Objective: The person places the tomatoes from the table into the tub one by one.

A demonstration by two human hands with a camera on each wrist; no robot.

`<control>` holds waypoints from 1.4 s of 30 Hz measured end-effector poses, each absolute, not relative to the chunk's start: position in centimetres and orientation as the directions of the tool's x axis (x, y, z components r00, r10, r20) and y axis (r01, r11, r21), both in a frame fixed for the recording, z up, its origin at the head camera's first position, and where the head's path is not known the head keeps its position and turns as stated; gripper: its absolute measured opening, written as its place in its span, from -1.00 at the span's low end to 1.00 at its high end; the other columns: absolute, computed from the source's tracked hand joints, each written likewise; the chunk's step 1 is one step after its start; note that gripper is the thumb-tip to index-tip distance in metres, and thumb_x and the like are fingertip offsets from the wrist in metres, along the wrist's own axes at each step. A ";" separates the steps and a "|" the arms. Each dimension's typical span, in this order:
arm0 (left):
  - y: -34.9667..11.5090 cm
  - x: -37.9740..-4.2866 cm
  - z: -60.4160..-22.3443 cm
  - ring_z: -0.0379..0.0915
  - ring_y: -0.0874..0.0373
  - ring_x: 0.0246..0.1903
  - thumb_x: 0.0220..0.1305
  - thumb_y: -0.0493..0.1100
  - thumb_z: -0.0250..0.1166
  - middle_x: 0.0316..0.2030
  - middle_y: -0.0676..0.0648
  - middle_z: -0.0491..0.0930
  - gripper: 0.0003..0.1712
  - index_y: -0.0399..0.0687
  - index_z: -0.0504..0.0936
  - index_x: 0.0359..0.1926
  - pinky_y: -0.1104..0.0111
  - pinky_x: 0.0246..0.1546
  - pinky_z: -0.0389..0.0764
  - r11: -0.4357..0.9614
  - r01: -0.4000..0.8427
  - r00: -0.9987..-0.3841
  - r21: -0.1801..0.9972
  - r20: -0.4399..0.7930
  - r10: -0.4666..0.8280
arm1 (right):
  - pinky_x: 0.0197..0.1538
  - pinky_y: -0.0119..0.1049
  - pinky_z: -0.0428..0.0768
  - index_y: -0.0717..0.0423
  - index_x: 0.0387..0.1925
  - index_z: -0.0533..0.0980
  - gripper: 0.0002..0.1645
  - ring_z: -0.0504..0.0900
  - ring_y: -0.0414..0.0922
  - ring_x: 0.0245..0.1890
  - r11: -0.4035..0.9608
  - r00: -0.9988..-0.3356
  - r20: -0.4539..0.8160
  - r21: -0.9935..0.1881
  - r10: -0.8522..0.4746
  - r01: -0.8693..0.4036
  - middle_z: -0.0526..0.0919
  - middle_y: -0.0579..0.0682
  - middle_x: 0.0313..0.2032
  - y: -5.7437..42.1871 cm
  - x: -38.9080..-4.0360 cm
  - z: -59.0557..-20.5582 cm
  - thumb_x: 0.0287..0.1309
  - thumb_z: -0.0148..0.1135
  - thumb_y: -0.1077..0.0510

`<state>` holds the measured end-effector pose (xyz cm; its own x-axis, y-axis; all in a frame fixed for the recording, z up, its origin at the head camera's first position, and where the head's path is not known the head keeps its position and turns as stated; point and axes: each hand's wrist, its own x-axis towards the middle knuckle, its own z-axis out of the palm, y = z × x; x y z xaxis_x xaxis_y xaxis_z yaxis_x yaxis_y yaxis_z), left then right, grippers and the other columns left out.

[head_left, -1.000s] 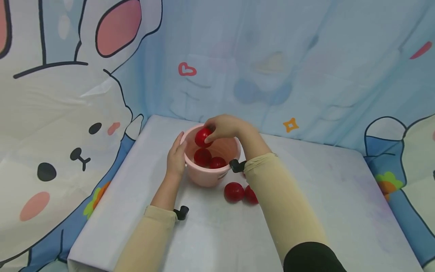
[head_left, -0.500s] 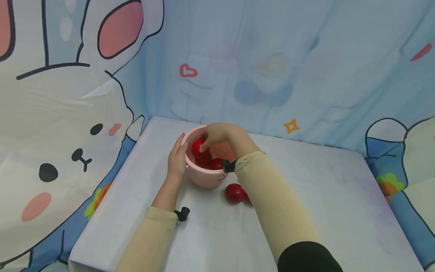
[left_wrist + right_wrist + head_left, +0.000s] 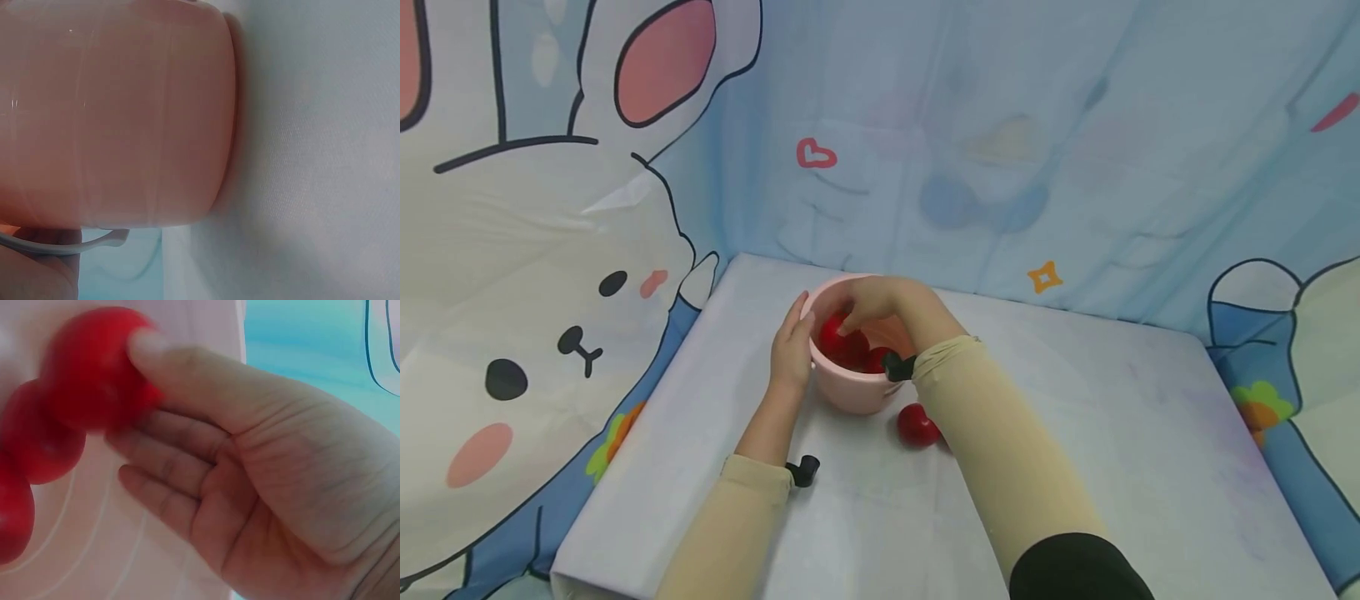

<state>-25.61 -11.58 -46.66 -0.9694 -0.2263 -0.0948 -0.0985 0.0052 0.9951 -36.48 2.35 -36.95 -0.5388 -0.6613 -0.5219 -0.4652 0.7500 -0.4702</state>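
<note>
A pink bucket stands upright on the white-covered table. My left hand rests along its left side, fingers mostly straight and thumb at the rim. In the left wrist view, part of that hand shows by the bucket's pale handle. Reaching down into the bucket from the right, my right hand pinches a smooth red ball between thumb and fingers. This ball overlaps another red ball inside, beside a further red ball at the view's left edge.
On the table, just in front of the bucket, lies a red ball. Another is mostly hidden behind the right sleeve. A blue printed curtain hangs close behind the table, and a rabbit-printed cloth covers the left.
My right hand has lowered the pinched red ball from near the rim deeper into the bucket. The right forearm has shifted slightly left; the left hand stays at the bucket's side.
</note>
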 end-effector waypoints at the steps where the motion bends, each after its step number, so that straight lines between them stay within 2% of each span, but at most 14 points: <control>1: -11.6 -25.6 -46.7 -0.07 0.21 0.54 0.46 0.28 -0.17 0.49 0.33 0.12 -0.47 0.74 0.16 0.41 -0.01 0.49 0.13 0.005 -0.094 -0.970 0.996 -0.091 -0.225 | 0.27 -0.09 0.54 -0.25 0.22 0.51 -0.50 0.43 -0.11 0.19 0.752 -0.550 -0.514 -0.475 -0.658 -0.457 0.55 -0.14 0.11 2.3 -36.5 -37.0 0.26 0.27 0.12; 4: -11.6 -25.6 -46.7 -0.07 0.22 0.53 0.46 0.28 -0.16 0.48 0.34 0.12 -0.47 0.74 0.16 0.41 0.01 0.50 0.11 0.002 -0.093 -0.971 0.996 -0.091 -0.221 | 0.27 -0.10 0.54 -0.19 0.23 0.51 -0.52 0.44 -0.10 0.20 0.769 -0.587 -0.500 -0.470 -0.637 -0.434 0.55 -0.12 0.12 2.4 -36.3 -37.0 0.29 0.21 0.15; 8: -11.6 -25.6 -46.8 -0.07 0.25 0.53 0.46 0.28 -0.16 0.48 0.36 0.13 -0.48 0.75 0.17 0.40 0.05 0.52 0.09 0.002 -0.099 -0.970 0.995 -0.096 -0.222 | 0.32 -0.13 0.48 -0.14 0.30 0.45 -0.48 0.43 -0.10 0.26 0.780 -0.596 -0.506 -0.445 -0.624 -0.439 0.52 -0.10 0.21 2.5 -36.3 -37.0 0.32 0.16 0.13; 12: -11.7 -25.6 -46.7 -0.07 0.24 0.53 0.46 0.27 -0.16 0.48 0.35 0.12 -0.48 0.74 0.18 0.40 0.05 0.51 0.11 -0.001 -0.095 -0.970 0.995 -0.093 -0.224 | 0.35 -0.09 0.46 -0.18 0.32 0.44 -0.46 0.41 -0.10 0.29 0.788 -0.618 -0.492 -0.435 -0.613 -0.435 0.52 -0.12 0.24 2.7 -36.5 -36.8 0.31 0.18 0.07; 15: -11.6 -25.6 -46.7 -0.06 0.24 0.53 0.46 0.26 -0.16 0.48 0.34 0.13 -0.48 0.72 0.19 0.40 0.05 0.51 0.12 0.000 -0.090 -0.970 0.996 -0.088 -0.228 | 0.37 -0.07 0.43 -0.21 0.30 0.46 -0.47 0.42 -0.10 0.29 0.773 -0.635 -0.448 -0.441 -0.629 -0.455 0.53 -0.14 0.23 3.1 -36.6 -36.2 0.30 0.19 0.01; 18: -11.5 -25.5 -46.6 -0.06 0.23 0.53 0.47 0.25 -0.17 0.48 0.33 0.14 -0.48 0.71 0.18 0.41 0.04 0.50 0.13 0.002 -0.094 -0.970 0.996 -0.092 -0.226 | 0.40 -0.05 0.40 -0.14 0.29 0.47 -0.49 0.44 -0.09 0.30 0.731 -0.631 -0.384 -0.469 -0.674 -0.496 0.56 -0.10 0.23 3.9 -36.6 -35.1 0.33 0.16 -0.03; 21: -11.5 -25.5 -46.6 -0.06 0.23 0.53 0.47 0.27 -0.18 0.48 0.34 0.13 -0.47 0.71 0.17 0.41 0.04 0.50 0.15 0.003 -0.100 -0.970 0.995 -0.097 -0.222 | 0.40 -0.04 0.40 -0.03 0.30 0.46 -0.48 0.47 -0.05 0.31 0.683 -0.626 -0.308 -0.493 -0.716 -0.538 0.57 -0.03 0.24 5.3 -36.4 -33.6 0.35 0.14 -0.02; 23: -11.5 -25.5 -46.6 -0.05 0.23 0.53 0.46 0.27 -0.18 0.48 0.34 0.13 -0.47 0.71 0.16 0.42 0.04 0.48 0.18 0.006 -0.099 -0.971 0.995 -0.095 -0.218 | 0.39 -0.03 0.42 -0.01 0.31 0.44 -0.47 0.49 -0.05 0.30 0.676 -0.646 -0.268 -0.500 -0.715 -0.541 0.56 -0.01 0.24 6.6 -36.2 -32.5 0.35 0.15 -0.02; 28: -11.6 -25.7 -46.7 -0.04 0.23 0.52 0.46 0.25 -0.19 0.47 0.34 0.15 -0.47 0.69 0.17 0.42 0.06 0.48 0.19 0.021 -0.079 -0.970 0.997 -0.073 -0.232 | 0.33 0.00 0.47 -0.10 0.31 0.43 -0.45 0.49 -0.05 0.29 0.702 -0.727 -0.192 -0.503 -0.659 -0.504 0.55 -0.06 0.25 11.5 -35.6 -31.1 0.33 0.19 -0.08; 32: -11.4 -25.8 -46.8 -0.03 0.24 0.52 0.46 0.25 -0.19 0.47 0.34 0.15 -0.46 0.69 0.17 0.42 0.07 0.48 0.20 0.029 -0.069 -0.971 0.997 -0.061 -0.231 | 0.31 0.05 0.48 -0.11 0.32 0.41 -0.41 0.46 -0.04 0.32 0.729 -0.786 -0.163 -0.520 -0.596 -0.445 0.52 -0.07 0.28 16.7 -35.2 -31.8 0.32 0.20 -0.12; 35: -11.4 -25.8 -46.9 -0.02 0.24 0.52 0.46 0.24 -0.18 0.47 0.33 0.15 -0.45 0.67 0.16 0.43 0.07 0.47 0.21 0.034 -0.065 -0.971 0.997 -0.056 -0.231 | 0.32 0.09 0.45 -0.12 0.34 0.39 -0.38 0.43 -0.01 0.34 0.767 -0.824 -0.191 -0.519 -0.534 -0.377 0.49 -0.05 0.31 20.0 -34.8 -33.0 0.31 0.21 -0.15; 42: -11.4 -25.5 -46.7 -0.03 0.25 0.52 0.47 0.25 -0.20 0.47 0.34 0.15 -0.46 0.67 0.15 0.44 0.07 0.48 0.19 0.045 -0.073 -0.969 0.996 -0.061 -0.239 | 0.35 0.16 0.40 -0.11 0.40 0.33 -0.23 0.38 0.08 0.38 0.809 -0.822 -0.308 -0.519 -0.479 -0.277 0.45 0.02 0.35 24.4 -33.5 -38.7 0.24 0.22 -0.27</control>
